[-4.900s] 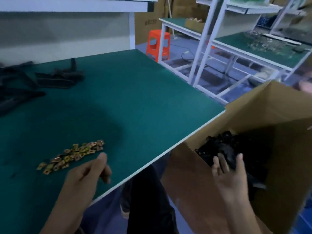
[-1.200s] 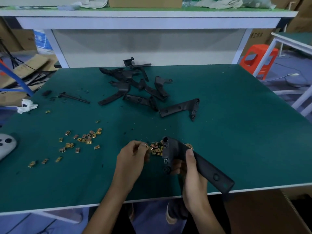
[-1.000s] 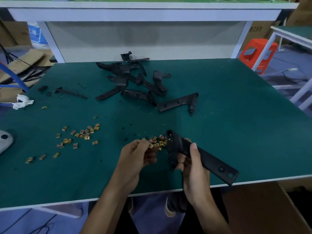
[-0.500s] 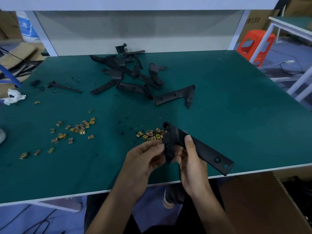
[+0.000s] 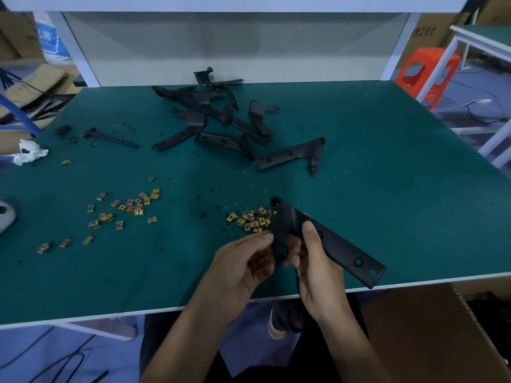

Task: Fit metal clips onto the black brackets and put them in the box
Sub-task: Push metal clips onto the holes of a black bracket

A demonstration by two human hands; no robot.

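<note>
My right hand [image 5: 318,269] grips a long black bracket [image 5: 341,251] by its middle, tilted above the green table's front edge. My left hand [image 5: 243,264] pinches thumb and forefinger against the bracket's lower lug; the clip it took is hidden behind the fingertips. A gold glint shows in the bracket's upper hole. A small heap of gold metal clips [image 5: 250,219] lies just behind the bracket, and a wider scatter of clips [image 5: 130,207] lies to the left. More black brackets [image 5: 218,117] are piled at the back, with a single bracket [image 5: 293,154] nearer. The cardboard box [image 5: 414,327] stands below the table at the right.
A black rod [image 5: 110,136] and a crumpled white cloth [image 5: 29,153] lie at the back left. A grey object [image 5: 4,217] pokes in at the left edge. An orange stool [image 5: 425,76] and another bench stand to the right.
My left hand lifted from the clip heap and came to the bracket's lower lug. My right hand kept hold of the bracket, drawing it slightly nearer.
</note>
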